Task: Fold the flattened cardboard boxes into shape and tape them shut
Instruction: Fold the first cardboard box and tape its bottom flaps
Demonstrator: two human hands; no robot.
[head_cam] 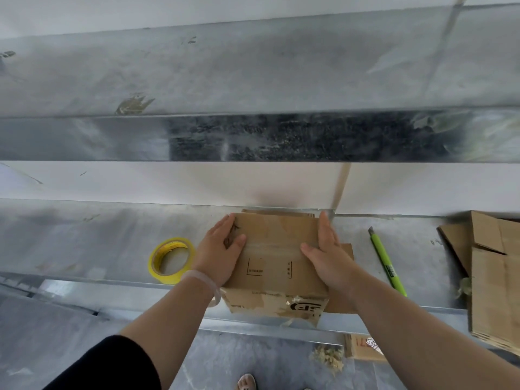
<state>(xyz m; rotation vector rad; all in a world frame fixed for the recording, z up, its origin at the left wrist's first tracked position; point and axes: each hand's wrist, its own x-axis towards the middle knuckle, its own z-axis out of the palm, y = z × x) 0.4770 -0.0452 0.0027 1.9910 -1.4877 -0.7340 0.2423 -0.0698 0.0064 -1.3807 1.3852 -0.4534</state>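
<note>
- Squarely at the centre of the view, a cardboard box [277,257] stands folded into shape at the front lip of a metal bench [84,240], its top flaps closed.
- Both hands bracket the lid. The left hand [218,253] lies flat along the box's 9 o'clock edge and the right hand [327,257] along its 3 o'clock edge. Fingers are straight and reach toward 12 o'clock, thumbs are spread inward over the top, and nothing is pinched.
- A pale strip of tape [274,246] appears to cross the lid between the two thumbs, so the step in hand looks like pressing down or checking a seam that is already taped.
- Judging by this, the next move calls for smoothing the strip over the side edges, then setting this box aside and reaching toward 3 o'clock for another flat one.
- The taped seam runs from 9 to 3 o'clock, and the box's long axis seems to follow that line, though the wide lens makes this uncertain. Its printed front face points to 6 o'clock, toward the person, with the logo upside down.
- A yellow tape roll [168,277] lies flat just beside the left wrist at 9 o'clock.
- A green utility knife [387,263] lies near the box at 3 o'clock, and beyond it sit flattened cardboard boxes [495,282], not yet folded.
</note>
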